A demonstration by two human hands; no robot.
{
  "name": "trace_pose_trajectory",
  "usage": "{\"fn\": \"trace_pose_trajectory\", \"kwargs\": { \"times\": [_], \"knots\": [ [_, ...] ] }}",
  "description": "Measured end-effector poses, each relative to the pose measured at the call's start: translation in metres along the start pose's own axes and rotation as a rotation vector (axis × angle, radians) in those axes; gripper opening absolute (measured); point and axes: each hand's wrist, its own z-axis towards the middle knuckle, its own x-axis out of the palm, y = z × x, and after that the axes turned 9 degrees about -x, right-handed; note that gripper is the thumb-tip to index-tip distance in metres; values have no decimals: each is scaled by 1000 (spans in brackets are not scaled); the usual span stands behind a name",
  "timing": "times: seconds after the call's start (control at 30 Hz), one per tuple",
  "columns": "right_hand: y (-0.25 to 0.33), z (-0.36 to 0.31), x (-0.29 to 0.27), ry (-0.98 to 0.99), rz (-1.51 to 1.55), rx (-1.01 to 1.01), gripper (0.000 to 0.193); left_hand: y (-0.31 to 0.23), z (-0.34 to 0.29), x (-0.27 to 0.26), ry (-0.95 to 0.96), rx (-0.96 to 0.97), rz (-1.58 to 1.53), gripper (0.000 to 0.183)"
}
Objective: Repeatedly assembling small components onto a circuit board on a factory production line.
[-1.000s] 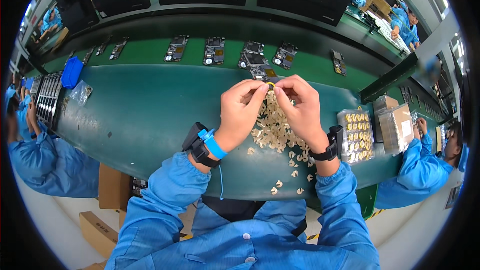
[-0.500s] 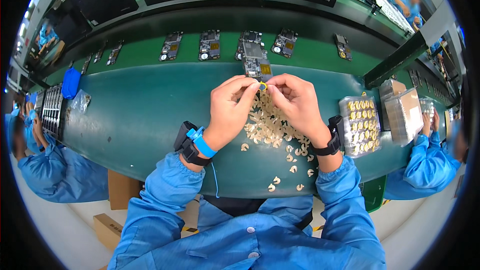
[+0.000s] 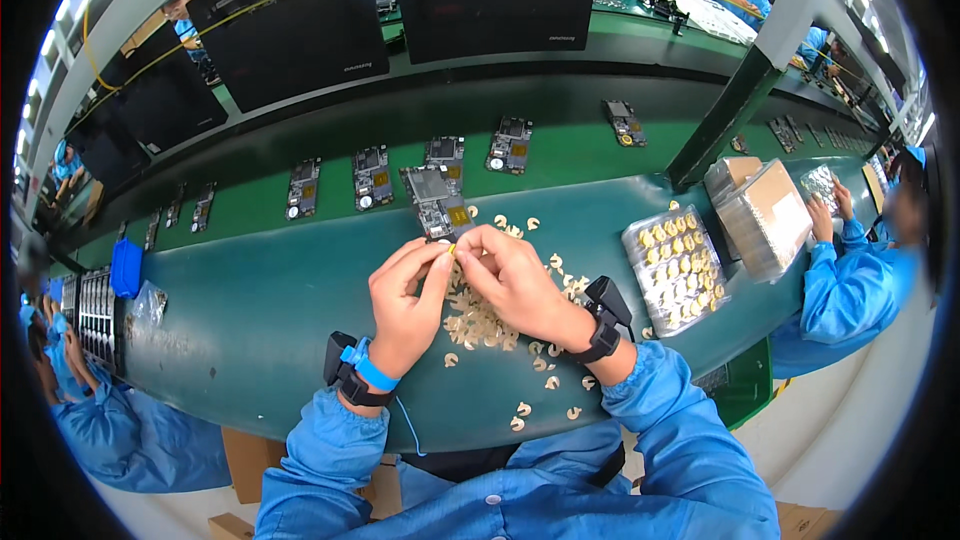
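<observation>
My left hand and my right hand meet over the green work surface, thumbs and forefingers pinched together. Between the fingertips is a small yellow-rimmed disc that looks like a coin cell; the fingers cover most of it. Just beyond them, a dark circuit board overlaps another board behind it. Beneath and around my right hand lies a loose pile of small cream C-shaped pieces. A blue strap is round my left wrist, and a black band circles the right one.
A clear tray of yellow-rimmed discs stands to the right, beside stacked clear packs. More circuit boards line the green strip at the back. A green post rises at the back right. Co-workers sit on both sides.
The view has turned, so the bench lies tilted and the boards sit further left. Both hands still pinch the disc, whose round face showed before and is now mostly covered.
</observation>
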Motion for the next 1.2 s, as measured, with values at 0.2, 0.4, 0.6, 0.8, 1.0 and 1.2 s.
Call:
{"fn": "trace_pose_trajectory", "kwargs": {
  "times": [0.2, 0.4, 0.6, 0.8, 1.0, 1.2],
  "knots": [
    [-2, 2, 1, 11, 14, -21, 9, 2, 2, -8, 3, 16, 69, 15],
    [12, 13, -38, 9, -64, 130, 19, 6, 16, -12, -55, -97, -232, 15],
    [9, 19, -46, 16, -287, 105, 21, 3, 10, -8, 12, -122, -285, 15],
    [8, 16, -25, -2, -211, -158, 15, 2, 4, -3, 76, -129, -238, 15],
    [6, 14, -25, -31, -197, -160, 14, 0, 9, -6, 144, -172, -247, 15],
    [5, 15, -27, -67, -431, -483, 17, 0, 9, -8, 207, -245, -410, 17]
  ]
}}
